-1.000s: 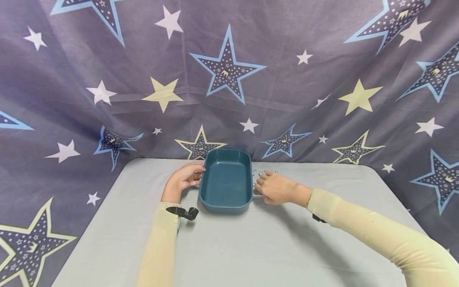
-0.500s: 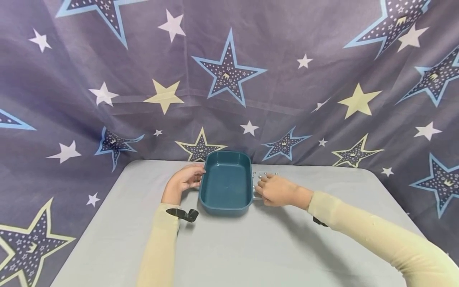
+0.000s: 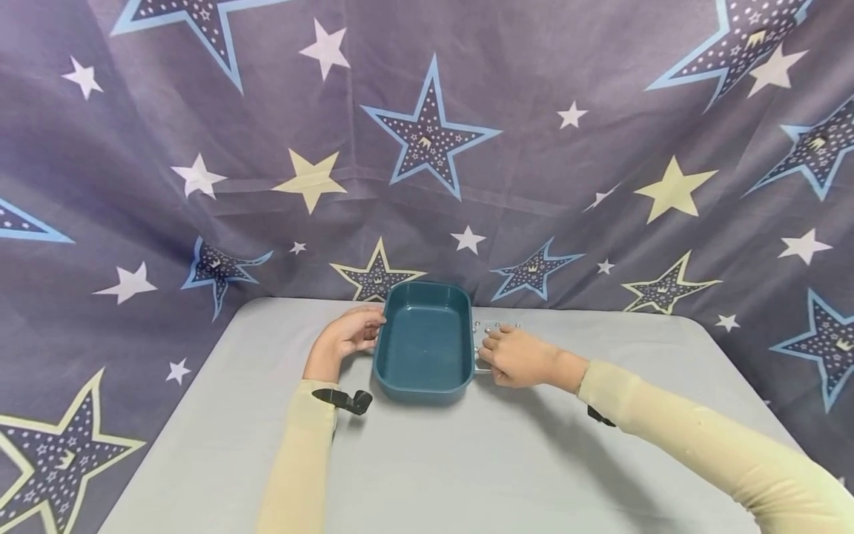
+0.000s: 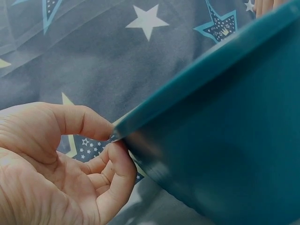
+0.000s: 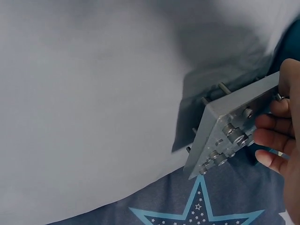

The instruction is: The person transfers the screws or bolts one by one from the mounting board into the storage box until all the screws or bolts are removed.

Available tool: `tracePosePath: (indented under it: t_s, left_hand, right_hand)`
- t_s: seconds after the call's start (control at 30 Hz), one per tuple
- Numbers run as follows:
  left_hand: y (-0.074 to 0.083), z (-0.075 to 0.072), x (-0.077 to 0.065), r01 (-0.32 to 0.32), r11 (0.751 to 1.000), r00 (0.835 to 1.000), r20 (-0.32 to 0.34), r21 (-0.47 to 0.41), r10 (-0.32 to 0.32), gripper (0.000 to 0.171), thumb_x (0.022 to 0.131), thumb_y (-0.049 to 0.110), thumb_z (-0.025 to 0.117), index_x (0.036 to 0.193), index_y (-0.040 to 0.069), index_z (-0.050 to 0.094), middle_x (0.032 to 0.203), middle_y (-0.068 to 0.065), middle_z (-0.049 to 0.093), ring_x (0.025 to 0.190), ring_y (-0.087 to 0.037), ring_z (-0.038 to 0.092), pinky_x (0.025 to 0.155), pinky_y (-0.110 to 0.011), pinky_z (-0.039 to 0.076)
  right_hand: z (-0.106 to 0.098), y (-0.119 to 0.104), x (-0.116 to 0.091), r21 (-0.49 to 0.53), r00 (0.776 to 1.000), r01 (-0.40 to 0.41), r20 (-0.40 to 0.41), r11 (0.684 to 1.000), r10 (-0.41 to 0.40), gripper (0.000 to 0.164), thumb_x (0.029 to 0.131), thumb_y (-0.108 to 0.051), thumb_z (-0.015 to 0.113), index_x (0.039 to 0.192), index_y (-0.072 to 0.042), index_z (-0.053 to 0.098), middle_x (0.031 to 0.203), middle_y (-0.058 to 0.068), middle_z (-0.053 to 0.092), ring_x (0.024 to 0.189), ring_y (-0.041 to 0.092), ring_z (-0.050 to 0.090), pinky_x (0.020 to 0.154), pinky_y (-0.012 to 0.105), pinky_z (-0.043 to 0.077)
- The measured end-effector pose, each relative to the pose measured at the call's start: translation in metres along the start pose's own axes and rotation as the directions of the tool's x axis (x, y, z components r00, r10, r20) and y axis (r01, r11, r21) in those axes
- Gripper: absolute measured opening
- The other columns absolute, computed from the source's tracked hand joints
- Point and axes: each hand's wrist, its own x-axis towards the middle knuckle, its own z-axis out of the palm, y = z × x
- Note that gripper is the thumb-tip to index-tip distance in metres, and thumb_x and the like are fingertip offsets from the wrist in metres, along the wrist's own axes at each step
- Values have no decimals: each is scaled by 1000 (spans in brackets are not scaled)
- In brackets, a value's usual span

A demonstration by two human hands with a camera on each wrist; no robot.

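Observation:
A deep teal plastic bin (image 3: 427, 345), rectangular with rounded corners, stands at the back of the table with nothing visible inside. My left hand (image 3: 350, 337) is at its left side; in the left wrist view, thumb and forefinger pinch the rim (image 4: 154, 105). Right of the bin, a flat plate (image 5: 248, 96) carries several bolts (image 5: 236, 135), their shanks poking out underneath. My right hand (image 3: 520, 357) lies over this plate, pinching a small bolt (image 5: 280, 97) near its edge between thumb and forefinger. The other fingers curl loosely above the plate, and the hand partly hides it.
A light grey cloth covers the table (image 3: 427, 467). Behind it hangs a dark curtain (image 3: 534, 185) printed with stars, close to the bin's far end. Black straps with small cameras sit on both sleeved wrists.
Both hands, the bin and the plate keep their places. Only the head view has shifted slightly.

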Motion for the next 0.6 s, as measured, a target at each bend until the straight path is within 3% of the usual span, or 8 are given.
tracePosePath:
  t_s: [0.27, 0.6]
  left_hand:
    - [2, -2, 0, -3, 1000, 1000, 20, -4, 3, 17, 98, 2, 51, 113, 7, 56, 80, 7, 64, 72, -6, 59, 67, -21, 53]
    - [2, 0, -1, -3, 1000, 1000, 21, 5, 3, 18, 98, 2, 51, 115, 7, 55, 79, 8, 64, 70, -5, 58, 67, -21, 52]
  right_hand:
    - [-1, 2, -1, 18, 999, 9, -39, 1000, -8, 12, 80, -19, 64, 88, -14, 58, 76, -1, 56, 74, 18, 53, 74, 34, 48]
    - [-1, 2, -2, 46, 1000, 0, -24, 999, 1, 11, 79, -18, 64, 89, -13, 61, 77, -2, 56, 75, 18, 53, 75, 35, 49]
